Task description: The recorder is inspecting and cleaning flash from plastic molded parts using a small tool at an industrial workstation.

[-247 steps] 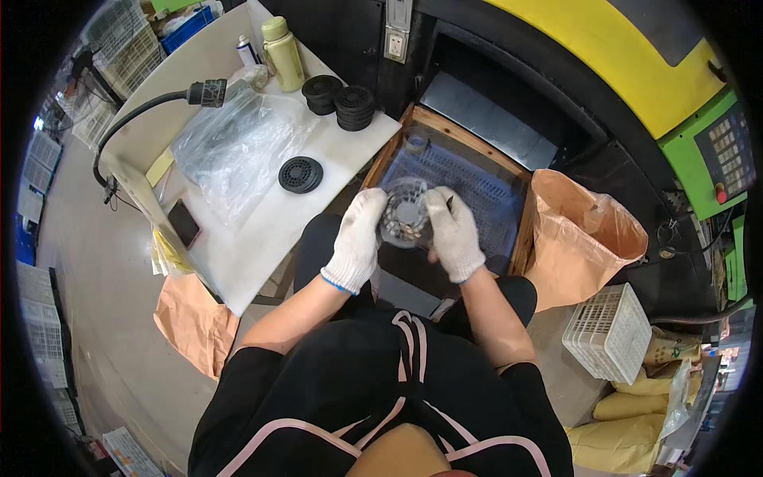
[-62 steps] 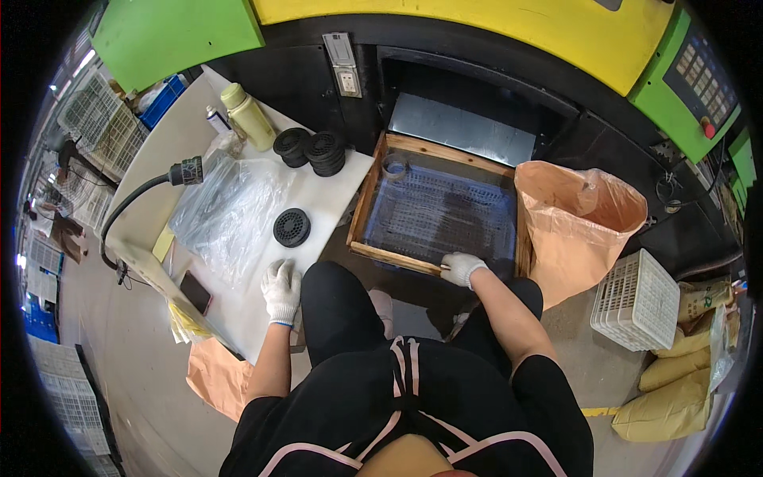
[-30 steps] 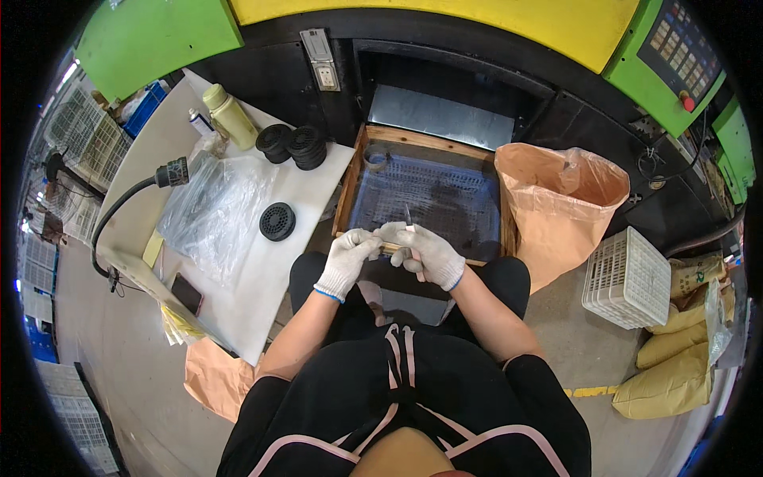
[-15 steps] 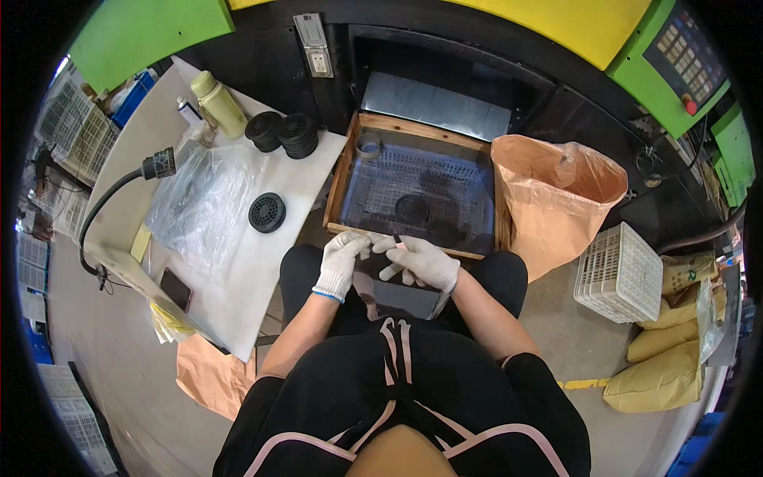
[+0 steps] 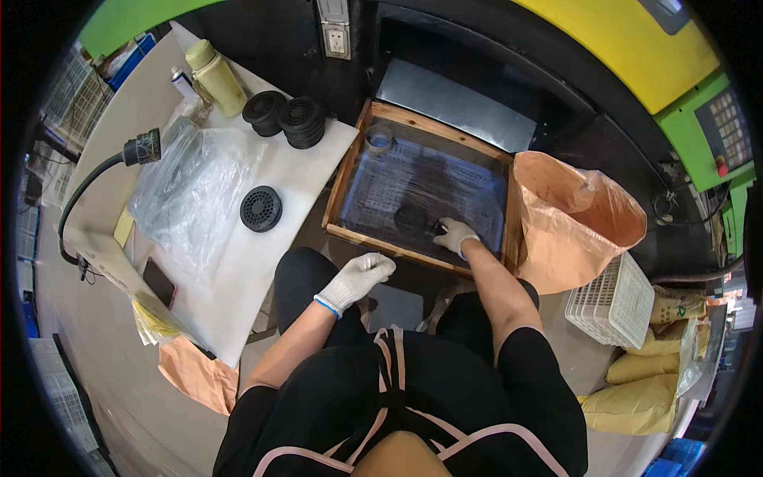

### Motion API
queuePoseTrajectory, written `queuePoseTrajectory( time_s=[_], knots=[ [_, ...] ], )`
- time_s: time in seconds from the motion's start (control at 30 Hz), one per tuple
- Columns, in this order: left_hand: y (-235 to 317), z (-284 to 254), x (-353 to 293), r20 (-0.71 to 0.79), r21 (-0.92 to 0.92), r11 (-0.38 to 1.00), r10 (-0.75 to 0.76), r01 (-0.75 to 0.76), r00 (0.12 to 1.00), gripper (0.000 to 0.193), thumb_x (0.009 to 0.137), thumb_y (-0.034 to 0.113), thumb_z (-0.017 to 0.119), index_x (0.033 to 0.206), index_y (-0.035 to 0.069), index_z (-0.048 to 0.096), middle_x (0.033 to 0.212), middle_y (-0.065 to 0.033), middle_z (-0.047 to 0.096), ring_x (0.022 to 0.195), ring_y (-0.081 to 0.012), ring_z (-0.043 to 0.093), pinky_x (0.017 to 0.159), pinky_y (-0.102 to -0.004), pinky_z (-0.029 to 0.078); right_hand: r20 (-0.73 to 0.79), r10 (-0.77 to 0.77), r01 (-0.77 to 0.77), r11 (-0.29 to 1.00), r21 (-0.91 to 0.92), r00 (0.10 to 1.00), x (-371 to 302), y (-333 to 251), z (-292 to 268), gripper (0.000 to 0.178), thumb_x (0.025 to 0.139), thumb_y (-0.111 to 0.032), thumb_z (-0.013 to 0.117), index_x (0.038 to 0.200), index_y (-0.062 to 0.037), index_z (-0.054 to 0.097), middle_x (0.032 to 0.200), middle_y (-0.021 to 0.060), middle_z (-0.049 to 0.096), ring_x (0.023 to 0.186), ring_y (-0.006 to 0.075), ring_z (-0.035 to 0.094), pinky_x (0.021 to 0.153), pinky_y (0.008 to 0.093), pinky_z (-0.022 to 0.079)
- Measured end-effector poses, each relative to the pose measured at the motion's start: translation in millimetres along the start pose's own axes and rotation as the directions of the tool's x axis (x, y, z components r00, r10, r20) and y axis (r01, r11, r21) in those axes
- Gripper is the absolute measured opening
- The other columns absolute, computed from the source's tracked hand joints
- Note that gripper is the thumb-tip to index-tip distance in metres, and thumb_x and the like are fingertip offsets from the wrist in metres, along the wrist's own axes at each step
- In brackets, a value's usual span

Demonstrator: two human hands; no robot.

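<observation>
Black round disc (image 5: 411, 216) (dull, surface detail blurred) lies in rectangular wooden-framed tray (image 5: 445, 133). White-gloved right hand (image 5: 457, 235) just beside disc, grip unclear; white-gloved left hand (image 5: 367, 274) curled closed near tray's front edge.

1. White worktable (image 5: 218, 298), with a pale upright panel (image 5: 151, 99) along its left edge.
2. Black gooseneck fixture (image 5: 141, 149), curving over that edge.
3. Smooth grey floor (image 5: 127, 338), left of the table.
4. Black machine front (image 5: 274, 36) and power socket (image 5: 337, 40), beyond the far edge.
5. Yellow housing (image 5: 624, 52) and green control panel (image 5: 722, 127), well right.
</observation>
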State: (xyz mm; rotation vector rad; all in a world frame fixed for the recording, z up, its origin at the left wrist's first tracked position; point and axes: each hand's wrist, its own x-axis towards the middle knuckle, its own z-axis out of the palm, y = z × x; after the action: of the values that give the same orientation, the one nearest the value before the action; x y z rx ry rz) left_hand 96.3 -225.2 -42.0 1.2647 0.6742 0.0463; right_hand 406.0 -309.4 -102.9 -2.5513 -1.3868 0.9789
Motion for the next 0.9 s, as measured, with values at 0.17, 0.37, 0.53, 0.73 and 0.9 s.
queuePoseTrajectory(
  time_s=[0.17, 0.37, 0.53, 0.73, 0.9],
  knots=[
    [4, 1, 1, -0.015, 0.084, 0.996, 0.005, -0.003, 1.0, 0.032, 0.098, 0.024, 0.062, 0.118, 0.0, 0.064, 0.097, -0.0029, 0.065, 0.091, -0.0105, 0.059, 0.083, -0.0264, 0.05, -0.029, 0.087, -0.087, 0.996, 0.001, 0.996, 18, -8, 29, 0.053, 0.083, -0.03, 0.069, 0.13, -0.0064, 0.058, 0.124, 0.0219, 0.064, 0.117, 0.0384, 0.06, 0.099, 0.043, 0.047],
    [26, 8, -3, -0.083, 0.615, 0.755, 0.347, -0.225, 0.934, 0.042, 0.09, 0.023, 0.069, 0.127, 0.004, 0.06, 0.115, -0.0108, 0.061, 0.104, -0.0233, 0.06, 0.09, -0.0355, 0.049, -0.057, -0.024, 0.02, 0.998, -0.064, 0.998, 8, -21, -14, 0.039, 0.087, -0.028, 0.064, 0.118, -0.0049, 0.062, 0.118, 0.0194, 0.066, 0.112, 0.0376, 0.061, 0.094, 0.0442, 0.049],
    [87, 14, 6, 0.232, 0.972, -0.159, 0.768, -0.172, 0.597, 0.066, 0.069, 0.022, 0.078, 0.131, 0.012, 0.057, 0.132, -0.0125, 0.052, 0.131, -0.036, 0.044, 0.112, -0.0525, 0.033, -0.246, -0.252, 0.288, 0.949, 0.126, 0.936, -66, -72, -66, 0.038, 0.084, -0.032, 0.069, 0.107, -0.0027, 0.064, 0.108, 0.0196, 0.068, 0.101, 0.035, 0.065, 0.088, 0.0417, 0.05],
    [122, 7, -5, 0.199, 0.96, -0.025, 0.764, -0.28, 0.613, 0.048, 0.066, 0.01, 0.073, 0.113, 0.013, 0.065, 0.111, -0.0047, 0.063, 0.122, -0.0273, 0.054, 0.11, -0.0472, 0.036, -0.346, -0.261, 0.403, 0.799, 0.447, 0.901, -118, -101, -69, 0.026, 0.078, -0.016, 0.079, 0.096, -0.0043, 0.063, 0.082, -0.0006, 0.057, 0.08, 0.009, 0.054, 0.072, 0.0265, 0.047],
    [93, 9, -7, -0.199, -0.67, 0.688, 0.197, -0.28, 0.96, 0.032, 0.098, 0.015, 0.06, 0.125, -0.001, 0.056, 0.127, -0.0146, 0.064, 0.108, -0.0275, 0.067, 0.095, -0.0461, 0.055, -0.296, -0.202, 0.338, 0.221, 0.915, 0.933, -163, -114, -93, 0.015, 0.085, -0.011, 0.073, 0.094, -0.0094, 0.061, 0.078, -0.0059, 0.054, 0.065, 0.0037, 0.049, 0.055, 0.0218, 0.039]
  ],
)
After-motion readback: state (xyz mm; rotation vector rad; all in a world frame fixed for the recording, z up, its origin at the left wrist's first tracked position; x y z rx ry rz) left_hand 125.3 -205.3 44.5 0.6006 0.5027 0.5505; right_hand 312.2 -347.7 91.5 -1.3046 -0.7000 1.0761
